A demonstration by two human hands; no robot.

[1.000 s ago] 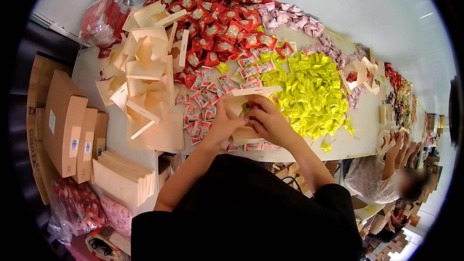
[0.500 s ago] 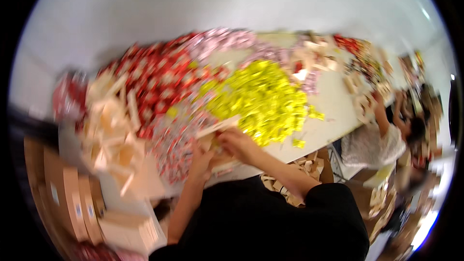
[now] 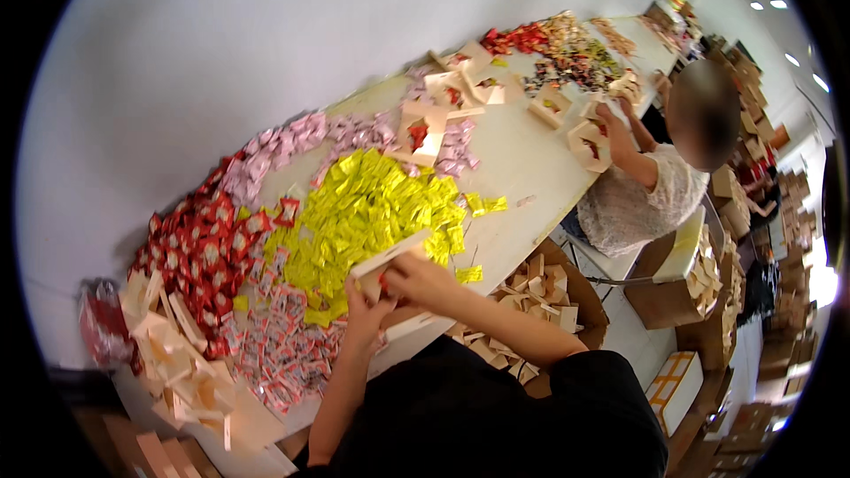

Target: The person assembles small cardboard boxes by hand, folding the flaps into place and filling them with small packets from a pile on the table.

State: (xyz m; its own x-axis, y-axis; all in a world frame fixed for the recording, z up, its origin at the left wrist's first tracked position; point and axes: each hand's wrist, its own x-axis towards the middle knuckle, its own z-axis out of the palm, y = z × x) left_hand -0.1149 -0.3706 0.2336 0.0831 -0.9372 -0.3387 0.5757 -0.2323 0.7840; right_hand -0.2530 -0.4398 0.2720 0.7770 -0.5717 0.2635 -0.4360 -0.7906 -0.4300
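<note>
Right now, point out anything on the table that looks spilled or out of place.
A few yellow packets lie apart from the big yellow pile, strayed toward the table's near edge, and one sits right at the edge. Both hands, left hand and right hand, grip a small open box. Nothing looks damaged.

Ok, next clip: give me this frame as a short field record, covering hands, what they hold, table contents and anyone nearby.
left hand: on the small open beige box, near side
right hand: on the same box, at its right end
table: long white table
sachets: yellow pile beyond the box; red pile to its left; pink pile farther back
folded boxes: beige stack at the left end
nearby: a seated person handling boxes farther along
</note>
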